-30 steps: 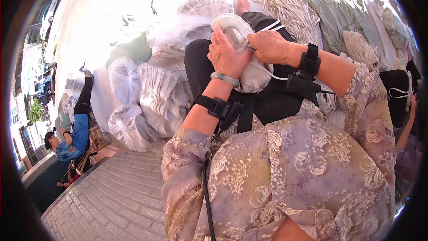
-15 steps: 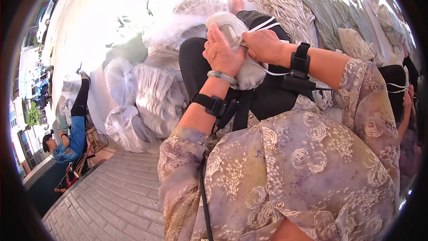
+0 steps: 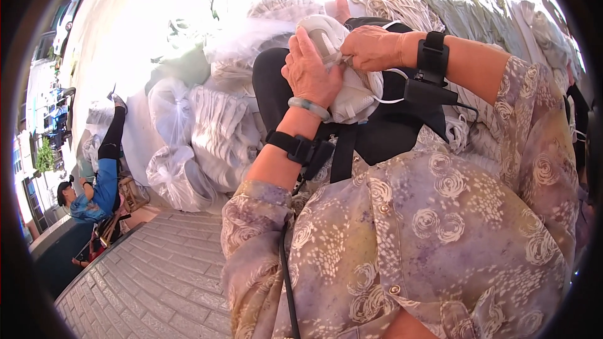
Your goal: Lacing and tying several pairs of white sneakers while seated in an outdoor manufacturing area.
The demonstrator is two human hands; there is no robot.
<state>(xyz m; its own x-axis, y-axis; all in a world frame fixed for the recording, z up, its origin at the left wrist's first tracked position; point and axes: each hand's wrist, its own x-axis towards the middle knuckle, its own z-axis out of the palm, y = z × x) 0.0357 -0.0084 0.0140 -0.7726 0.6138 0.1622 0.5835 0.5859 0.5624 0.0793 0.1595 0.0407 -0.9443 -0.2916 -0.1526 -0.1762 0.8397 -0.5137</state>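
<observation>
A pale white sneaker (image 3: 355,97) lies over my black-trousered lap, its toe pointing away from me. My left hand (image 3: 312,75) is wrapped around its left side, with the fingers along the toe end. My right hand (image 3: 370,48) is closed in a pinch over the front of the shoe's lacing. The pinched bit is mostly hidden by the fingers, but it appears to be the white shoelace (image 3: 396,100), which loops out to the right of the shoe. Both wrists carry black strapped devices.
Clear plastic bags (image 3: 179,176) and stacked whitish pieces (image 3: 217,129) lie left of my legs. A heap of pale laces (image 3: 402,9) and grey-green cloth-like material (image 3: 468,19) spread ahead. A person in blue (image 3: 94,204) sits at far left, beyond grey paving (image 3: 157,263).
My right hand has shifted a little away from me along the shoe, and its forearm has swung outward to the right. My left hand keeps its hold on the sneaker, nearly unmoved.
</observation>
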